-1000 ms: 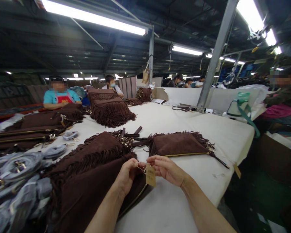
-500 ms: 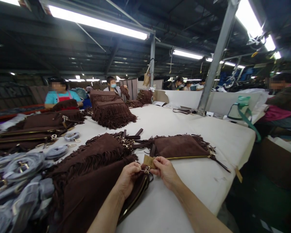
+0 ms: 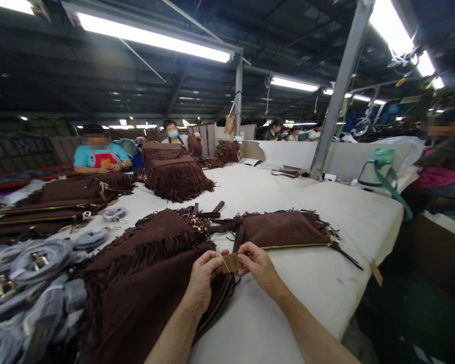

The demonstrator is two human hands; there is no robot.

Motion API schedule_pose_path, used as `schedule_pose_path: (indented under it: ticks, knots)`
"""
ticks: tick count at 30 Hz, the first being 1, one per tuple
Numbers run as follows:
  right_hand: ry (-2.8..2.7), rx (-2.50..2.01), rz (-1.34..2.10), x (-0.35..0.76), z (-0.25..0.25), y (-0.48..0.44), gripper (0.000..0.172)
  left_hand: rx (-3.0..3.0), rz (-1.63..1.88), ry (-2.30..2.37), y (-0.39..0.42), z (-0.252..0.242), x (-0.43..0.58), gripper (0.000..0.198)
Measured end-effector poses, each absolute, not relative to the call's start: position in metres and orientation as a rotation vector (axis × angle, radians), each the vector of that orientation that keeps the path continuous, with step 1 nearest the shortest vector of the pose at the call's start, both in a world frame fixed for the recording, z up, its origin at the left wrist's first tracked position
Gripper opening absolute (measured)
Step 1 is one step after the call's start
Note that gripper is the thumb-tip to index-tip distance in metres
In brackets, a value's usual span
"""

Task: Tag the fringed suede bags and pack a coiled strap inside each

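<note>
A small tan paper tag (image 3: 231, 262) sits between both my hands, at the corner of a dark brown fringed suede bag (image 3: 144, 298) lying in front of me. My left hand (image 3: 203, 278) is closed, pinching the tag's left end and its thin string. The fingers of my right hand (image 3: 260, 267) pinch the tag's right end. Just beyond my hands a second brown fringed bag (image 3: 284, 228) lies flat on the white table (image 3: 299, 202), with a tag dangling over the edge.
Grey wrapped straps with gold buckles (image 3: 26, 268) lie heaped at the left. More brown bags are stacked at the far left (image 3: 60, 199) and in a pile (image 3: 174, 172) further back. Several seated people work around the table. A metal post (image 3: 335, 96) and a green-strapped white bag (image 3: 379, 169) stand at right.
The tag hung down from my fingers a second ago; it is now lifted and held level between both hands. My hands have shifted slightly away from me, toward the bag's corner.
</note>
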State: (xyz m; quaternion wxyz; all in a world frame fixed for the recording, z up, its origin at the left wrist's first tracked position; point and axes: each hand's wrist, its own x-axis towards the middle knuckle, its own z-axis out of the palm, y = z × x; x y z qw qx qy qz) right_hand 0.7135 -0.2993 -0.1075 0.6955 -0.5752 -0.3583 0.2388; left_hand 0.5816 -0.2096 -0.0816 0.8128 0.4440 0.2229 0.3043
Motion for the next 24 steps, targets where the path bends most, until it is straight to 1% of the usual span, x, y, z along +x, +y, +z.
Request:
schedule_pose_path:
  ticks: [4, 9, 11, 14, 17, 20, 22, 24]
  knots:
    - [-0.862, -1.304, 0.581, 0.710, -0.106, -0.301, 0.024, 1.038, 0.661, 0.451, -0.210, -0.081, 0.583, 0.025]
    - [-0.923, -1.349, 0.561, 0.707, -0.105, -0.302, 0.024, 1.486, 0.677, 0.430, -0.214, -0.083, 0.584, 0.007]
    - [-0.950, -1.372, 0.549, 0.709, -0.105, -0.302, 0.027, 1.591, 0.664, 0.408, -0.214, -0.078, 0.580, 0.015]
    - [-0.912, -1.401, 0.577, 0.714, -0.107, -0.299, 0.039, 1.705, 0.706, 0.445, -0.211, -0.053, 0.568, 0.027]
    - [-0.862, -1.391, 0.609, 0.719, -0.107, -0.299, 0.049, 1.790, 0.780, 0.479, -0.213, -0.016, 0.557, 0.028]
    - [-0.906, -1.336, 0.601, 0.716, -0.103, -0.307, 0.056, 1.851, 0.756, 0.429, -0.225, 0.016, 0.555, 0.026]
    - [-1.009, -1.225, 0.653, 0.711, -0.099, -0.314, 0.058, 1.853, 0.691, 0.358, -0.234, 0.028, 0.557, 0.024]
    - [-1.104, -1.129, 0.802, 0.706, -0.095, -0.321, 0.053, 1.847, 0.574, 0.285, -0.240, 0.034, 0.555, 0.029]
